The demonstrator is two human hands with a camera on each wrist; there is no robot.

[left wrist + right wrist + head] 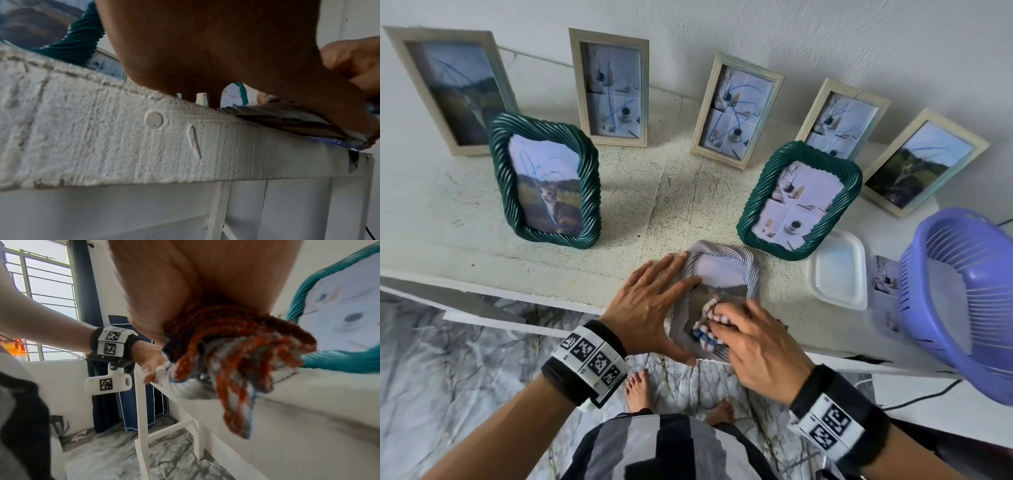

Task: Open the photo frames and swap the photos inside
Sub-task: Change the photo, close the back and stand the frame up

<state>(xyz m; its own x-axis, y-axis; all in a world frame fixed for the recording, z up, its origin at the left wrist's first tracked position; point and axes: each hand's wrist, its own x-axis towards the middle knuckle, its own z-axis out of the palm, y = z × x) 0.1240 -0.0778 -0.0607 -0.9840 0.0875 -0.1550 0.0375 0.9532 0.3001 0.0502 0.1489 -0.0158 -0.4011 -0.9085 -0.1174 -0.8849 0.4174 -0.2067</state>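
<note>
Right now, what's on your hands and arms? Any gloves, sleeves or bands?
No gloves or sleeves: both forearms are bare. The left hand and right hand each carry a black wrist strap topped with a white band of black-and-white square code markers. In the right wrist view a white tab with one more marker hangs under the left strap. No cables show.

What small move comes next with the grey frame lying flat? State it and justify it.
Probably one more wipe toward the far end of the glass. The right hand presses a striped cloth on the near part of the grey frame, while the left hand lies flat on its edge, steadying it on the table.
</note>
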